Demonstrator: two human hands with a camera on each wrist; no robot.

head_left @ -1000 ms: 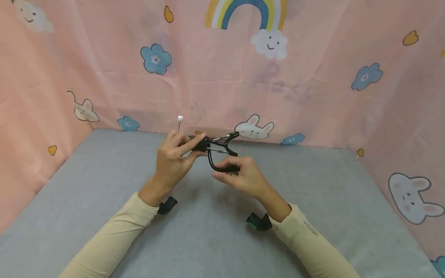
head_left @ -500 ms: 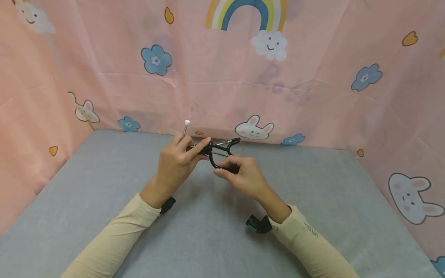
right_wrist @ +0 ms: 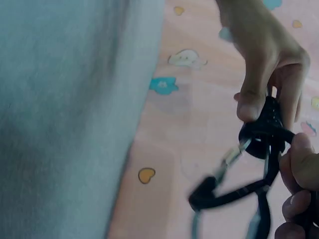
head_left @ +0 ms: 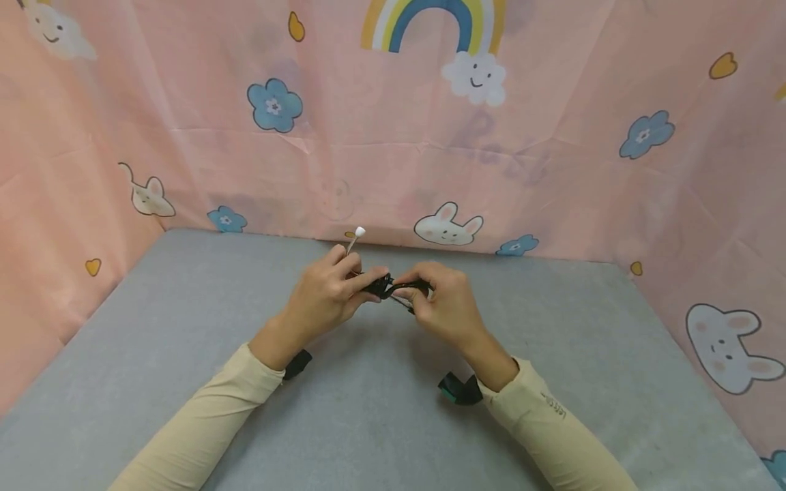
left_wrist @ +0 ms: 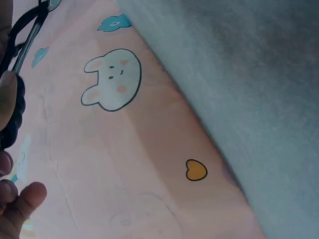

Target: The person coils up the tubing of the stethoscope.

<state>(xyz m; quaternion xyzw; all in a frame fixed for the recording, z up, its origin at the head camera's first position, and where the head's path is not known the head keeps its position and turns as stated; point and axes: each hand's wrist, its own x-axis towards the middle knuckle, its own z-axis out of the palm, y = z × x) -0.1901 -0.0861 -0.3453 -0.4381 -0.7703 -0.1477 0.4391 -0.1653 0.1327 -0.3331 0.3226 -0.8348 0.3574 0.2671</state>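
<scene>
Between the two hands is a black Y-forked, slingshot-like tool (head_left: 378, 285) with a dark ribbed grip and thin metal rods along its fork. My left hand (head_left: 325, 290) holds the ribbed grip (right_wrist: 269, 112) between thumb and fingers. A thin metal rod with a white tip (head_left: 360, 232) sticks up beyond the left fingers; whether it joins the tool is hidden. My right hand (head_left: 451, 307) pinches the black curved bar that branches off beside the grip. The fork (right_wrist: 234, 195) hangs below the grip in the right wrist view. In the left wrist view, the tool is cut off by the edge.
The hands are above a grey cloth-covered table (head_left: 368, 423). A pink curtain (head_left: 381, 157) printed with rabbits, flowers and a rainbow stands behind it and along both sides. Dark wrist-worn pieces (head_left: 460, 389) show below both wrists.
The tool has come lower and to the right, turning so that its fork shows mostly edge-on behind the right fingers. My left hand follows rightward; the right hand has risen slightly, still pinching the bar.
</scene>
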